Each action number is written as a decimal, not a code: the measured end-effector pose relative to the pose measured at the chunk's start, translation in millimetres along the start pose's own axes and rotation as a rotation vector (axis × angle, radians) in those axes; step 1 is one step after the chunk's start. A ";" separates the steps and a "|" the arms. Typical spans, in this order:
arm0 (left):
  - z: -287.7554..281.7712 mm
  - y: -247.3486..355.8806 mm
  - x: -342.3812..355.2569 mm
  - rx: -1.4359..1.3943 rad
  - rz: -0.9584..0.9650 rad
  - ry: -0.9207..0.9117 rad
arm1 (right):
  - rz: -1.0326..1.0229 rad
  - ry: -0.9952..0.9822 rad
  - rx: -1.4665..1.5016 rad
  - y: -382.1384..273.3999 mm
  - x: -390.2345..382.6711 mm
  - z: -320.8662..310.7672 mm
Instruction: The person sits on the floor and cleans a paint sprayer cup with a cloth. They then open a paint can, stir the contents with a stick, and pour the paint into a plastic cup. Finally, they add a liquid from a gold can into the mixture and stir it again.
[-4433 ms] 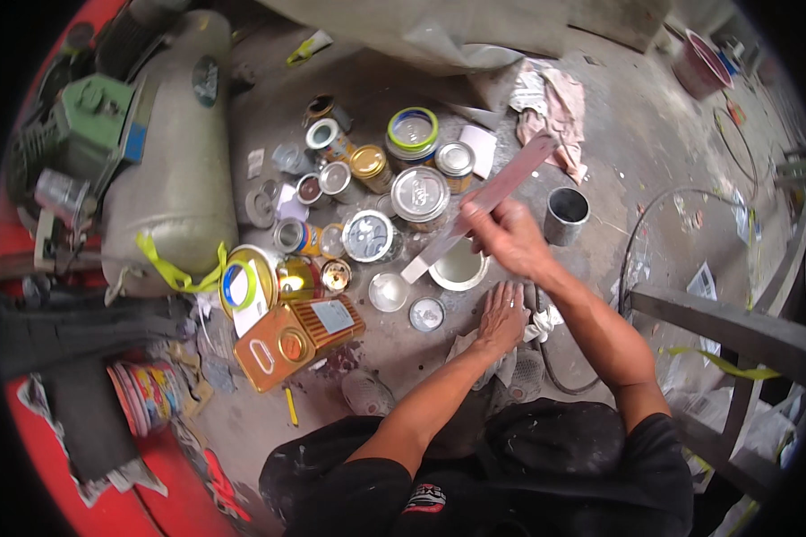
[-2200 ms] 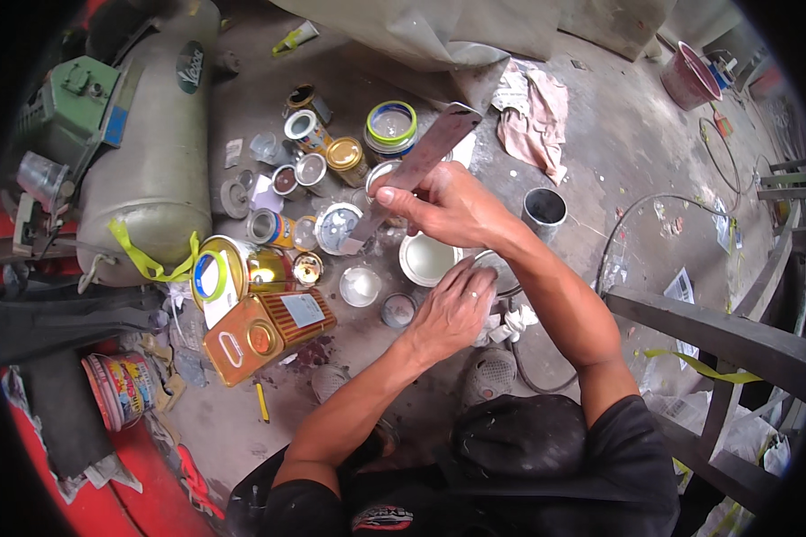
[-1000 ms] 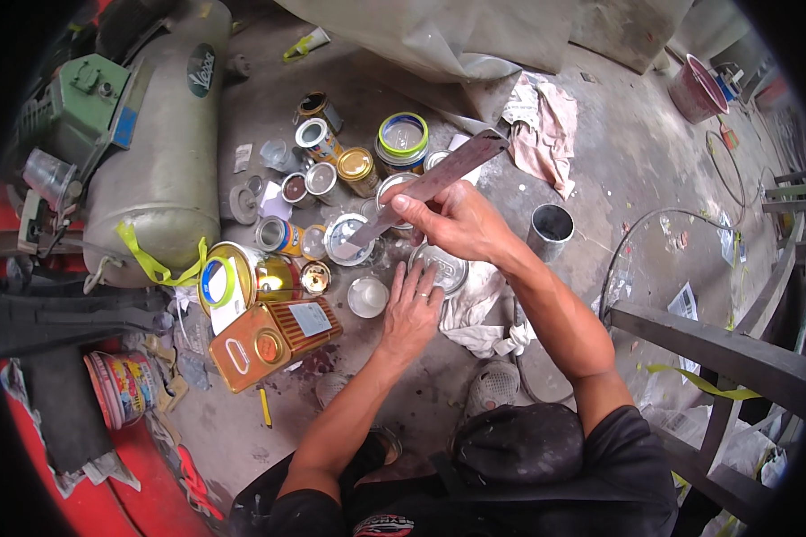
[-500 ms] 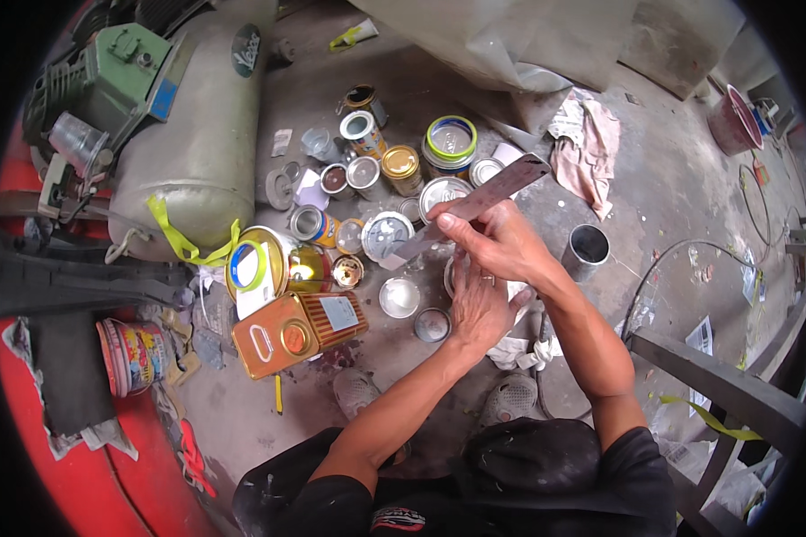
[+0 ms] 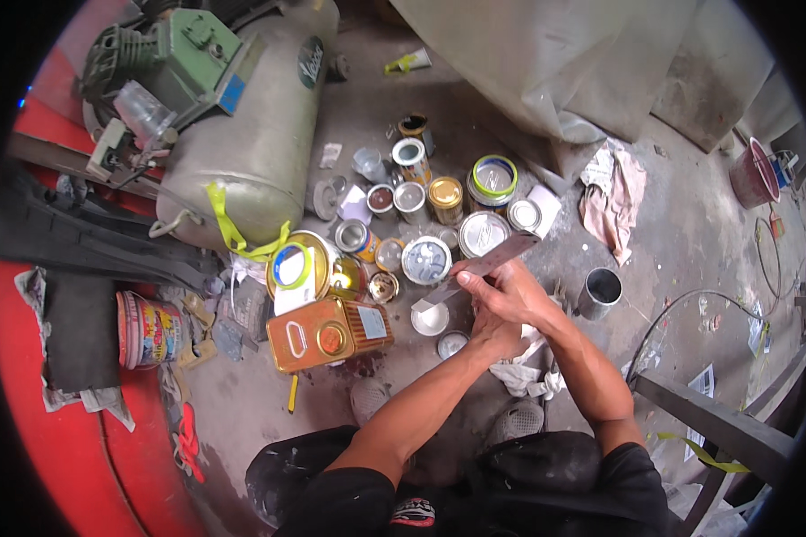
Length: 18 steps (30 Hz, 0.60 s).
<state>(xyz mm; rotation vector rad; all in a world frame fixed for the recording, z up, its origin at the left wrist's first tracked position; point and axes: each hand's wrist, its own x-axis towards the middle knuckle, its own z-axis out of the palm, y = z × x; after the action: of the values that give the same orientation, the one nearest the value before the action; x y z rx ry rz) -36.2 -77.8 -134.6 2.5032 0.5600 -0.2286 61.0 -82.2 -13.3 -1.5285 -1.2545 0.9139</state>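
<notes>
A long flat metal strip point(image 5: 503, 253), like a steel ruler, is in my right hand point(image 5: 515, 293); the thumb presses along its upper face. Its lower end hangs over a small can with whitish contents point(image 5: 430, 319). My left hand point(image 5: 496, 336) is tucked under the right one, its fingers hidden, so I cannot make out what it holds. Close to the strip stand a tub with grey-white smears point(image 5: 426, 260) and a can with a silver lid point(image 5: 484, 234). A smaller can point(image 5: 452, 345) sits beside my left wrist. A white rag point(image 5: 517, 377) lies below the hands.
Several paint cans crowd the floor ahead, with a copper-coloured rectangular tin point(image 5: 309, 336) at left. A compressor tank point(image 5: 242, 152) stands far left. To the right are a dark-filled can point(image 5: 600, 291), a pinkish cloth point(image 5: 613, 201), a hose point(image 5: 667, 313) and a metal frame point(image 5: 716, 412).
The view has shifted, so the scene sits farther right and partly lower. My hands have drawn closer together, and the left fingers have gone out of sight behind the right hand.
</notes>
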 end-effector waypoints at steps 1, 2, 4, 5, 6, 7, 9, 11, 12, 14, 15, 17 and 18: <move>-5.1 0.7 1.7 0.046 -0.005 -0.005 | 0.008 0.035 0.049 -5.1 -2.8 -2.4; -9.7 2.8 3.3 0.115 0.033 0.037 | 0.015 0.071 0.099 -9.6 -6.1 -5.2; -11.5 0.8 10.1 0.284 0.033 0.067 | 0.021 0.168 0.147 -8.7 -9.3 -2.5; -8.2 0.2 19.0 0.377 0.002 0.051 | 0.061 0.203 0.173 -12.3 -11.5 -1.5; -5.9 -3.9 22.7 0.395 -0.002 0.045 | 0.099 0.236 0.199 -16.2 -12.6 -1.3; -7.1 -2.8 27.7 0.408 0.002 0.037 | 0.168 0.243 0.194 -17.1 -15.2 -5.6; -36.2 12.2 20.8 0.285 0.077 0.034 | 0.164 0.320 0.206 -15.5 -24.7 -19.1; -41.1 13.8 4.7 0.598 0.275 0.070 | 0.213 0.316 0.235 -27.7 -29.7 -28.7; -42.7 15.6 -4.9 0.754 0.370 0.087 | 0.187 0.343 0.235 -23.3 -30.7 -32.4; -55.1 24.8 -36.9 0.754 0.485 0.096 | 0.132 0.376 0.254 -5.8 -28.4 -34.4; -70.0 24.9 -54.4 0.736 0.536 0.118 | 0.186 0.361 0.264 -14.3 -29.5 -35.7; -114.3 35.6 -93.2 0.677 0.604 0.095 | 0.162 0.361 0.292 -1.8 -31.7 -39.6; -145.0 42.0 -112.3 0.641 0.605 0.049 | 0.174 0.351 0.307 -2.3 -31.1 -40.5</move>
<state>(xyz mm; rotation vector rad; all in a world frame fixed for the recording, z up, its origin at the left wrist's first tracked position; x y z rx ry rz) -112.5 -67.2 37.0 3.1558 -0.3313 -0.1197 91.9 -120.5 0.5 -1.4853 -0.7051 0.8578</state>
